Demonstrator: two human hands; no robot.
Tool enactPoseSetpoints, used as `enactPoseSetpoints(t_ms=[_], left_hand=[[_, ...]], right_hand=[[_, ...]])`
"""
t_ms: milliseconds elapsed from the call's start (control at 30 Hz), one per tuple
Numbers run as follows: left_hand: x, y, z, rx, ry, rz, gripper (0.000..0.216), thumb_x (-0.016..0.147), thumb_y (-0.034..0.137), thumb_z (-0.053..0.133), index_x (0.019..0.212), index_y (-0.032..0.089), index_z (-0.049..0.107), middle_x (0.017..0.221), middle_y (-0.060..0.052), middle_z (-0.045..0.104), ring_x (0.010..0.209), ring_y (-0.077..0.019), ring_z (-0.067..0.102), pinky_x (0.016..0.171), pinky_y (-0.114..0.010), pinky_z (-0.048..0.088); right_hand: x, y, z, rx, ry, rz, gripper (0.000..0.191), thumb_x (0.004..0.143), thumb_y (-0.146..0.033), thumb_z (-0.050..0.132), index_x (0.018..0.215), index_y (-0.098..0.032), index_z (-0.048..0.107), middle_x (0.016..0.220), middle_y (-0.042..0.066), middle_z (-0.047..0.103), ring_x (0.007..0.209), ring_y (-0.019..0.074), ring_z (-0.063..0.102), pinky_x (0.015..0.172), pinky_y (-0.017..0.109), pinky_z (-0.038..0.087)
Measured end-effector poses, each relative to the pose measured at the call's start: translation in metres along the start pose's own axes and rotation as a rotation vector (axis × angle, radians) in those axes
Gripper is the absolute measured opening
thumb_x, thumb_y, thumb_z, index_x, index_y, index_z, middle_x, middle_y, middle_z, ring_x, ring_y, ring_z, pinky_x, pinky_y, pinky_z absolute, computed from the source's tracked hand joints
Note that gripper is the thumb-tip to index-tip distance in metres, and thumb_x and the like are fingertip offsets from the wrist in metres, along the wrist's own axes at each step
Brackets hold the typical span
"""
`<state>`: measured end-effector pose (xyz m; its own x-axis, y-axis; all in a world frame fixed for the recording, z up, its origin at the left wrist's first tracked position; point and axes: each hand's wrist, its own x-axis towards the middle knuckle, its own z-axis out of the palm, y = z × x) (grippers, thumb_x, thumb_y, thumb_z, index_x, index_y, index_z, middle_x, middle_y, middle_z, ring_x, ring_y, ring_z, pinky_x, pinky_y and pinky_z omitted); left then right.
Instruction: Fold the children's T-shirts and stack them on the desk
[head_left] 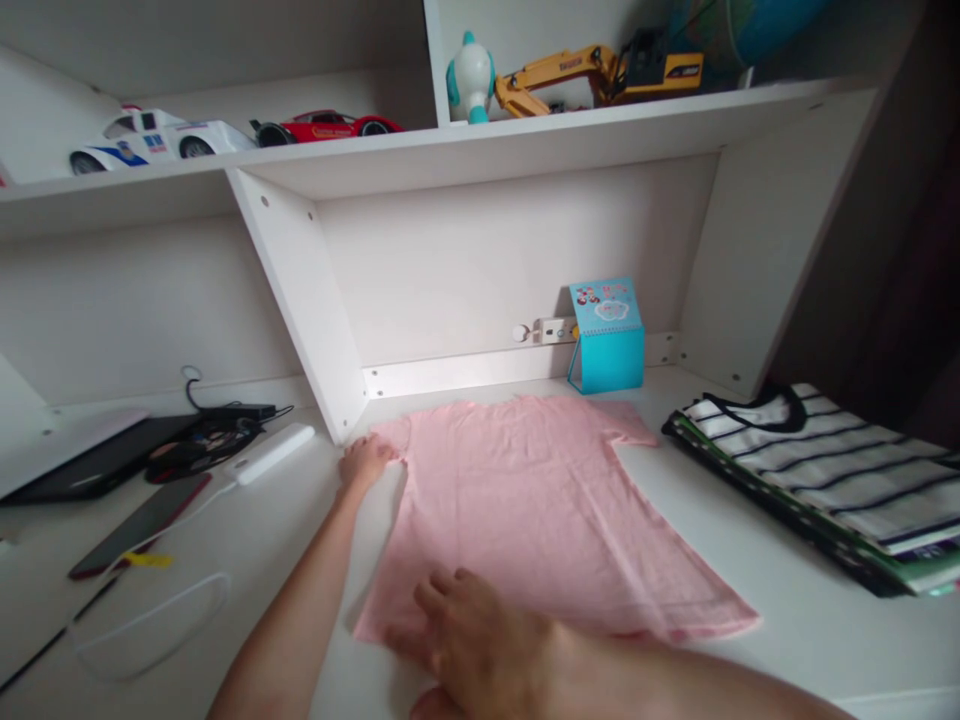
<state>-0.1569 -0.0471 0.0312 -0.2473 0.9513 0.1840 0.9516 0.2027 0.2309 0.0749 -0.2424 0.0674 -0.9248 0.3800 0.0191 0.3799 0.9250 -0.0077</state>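
Note:
A pink T-shirt (pixel 517 500) lies spread flat on the white desk, its neck end towards the back and its hem towards me. My left hand (pixel 366 460) is at the end of its left sleeve, with the fingers closed on the fabric edge. Over the shirt's lower left part is my right hand (pixel 476 630), with bent fingers close to the hem's left corner. Motion smears this hand, so I cannot tell whether it grips the cloth. My right forearm hides part of the hem.
Folded clothes, a striped shirt (pixel 832 460) uppermost, are stacked at the right. A blue desk calendar (pixel 611 350) stands behind the T-shirt. At the left lie a phone (pixel 142 525), a white power strip (pixel 274 453), cables and a black laptop (pixel 97 462). Toys sit on the shelf (pixel 525 145) above.

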Motion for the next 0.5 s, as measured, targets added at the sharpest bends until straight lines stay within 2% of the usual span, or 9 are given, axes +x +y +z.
enactPoseSetpoints(t_ms=[67, 167, 300, 500], left_hand=[[0.000, -0.006, 0.005, 0.013, 0.054, -0.067, 0.047, 0.078, 0.043, 0.047, 0.113, 0.013, 0.052, 0.118, -0.019, 0.053, 0.112, -0.0371, 0.044, 0.084, -0.044, 0.037], [0.003, -0.003, 0.014, -0.003, 0.101, -0.113, 0.049, 0.076, 0.037, 0.051, 0.120, 0.015, 0.048, 0.117, -0.017, 0.054, 0.112, -0.0346, 0.045, 0.083, -0.040, 0.038], [0.005, 0.001, 0.022, -0.061, 0.138, -0.108, 0.046, 0.077, 0.029, 0.051, 0.121, 0.020, 0.047, 0.117, -0.011, 0.056, 0.108, -0.0285, 0.050, 0.083, -0.033, 0.040], [0.005, -0.005, 0.029, -0.173, 0.178, -0.087, 0.037, 0.077, 0.025, 0.050, 0.115, 0.021, 0.050, 0.115, -0.006, 0.059, 0.104, -0.0213, 0.056, 0.081, -0.026, 0.041]], right_hand=[[0.009, -0.012, 0.014, -0.061, 0.045, 0.094, 0.057, 0.074, -0.065, 0.048, 0.113, -0.024, 0.057, 0.093, 0.011, 0.061, 0.088, 0.0258, 0.052, 0.065, 0.036, 0.047], [0.020, -0.021, 0.026, -0.027, 0.154, 0.181, 0.060, 0.071, -0.068, 0.049, 0.114, -0.026, 0.054, 0.089, 0.009, 0.061, 0.084, 0.0245, 0.052, 0.063, 0.036, 0.046], [0.028, -0.032, 0.028, 0.029, 0.274, 0.244, 0.049, 0.075, -0.055, 0.056, 0.111, -0.021, 0.055, 0.093, 0.009, 0.059, 0.084, 0.0239, 0.052, 0.066, 0.036, 0.047], [0.031, -0.033, 0.036, 0.078, 0.310, 0.269, 0.043, 0.072, -0.043, 0.066, 0.109, -0.024, 0.056, 0.090, 0.007, 0.061, 0.084, 0.0239, 0.053, 0.069, 0.037, 0.048]])
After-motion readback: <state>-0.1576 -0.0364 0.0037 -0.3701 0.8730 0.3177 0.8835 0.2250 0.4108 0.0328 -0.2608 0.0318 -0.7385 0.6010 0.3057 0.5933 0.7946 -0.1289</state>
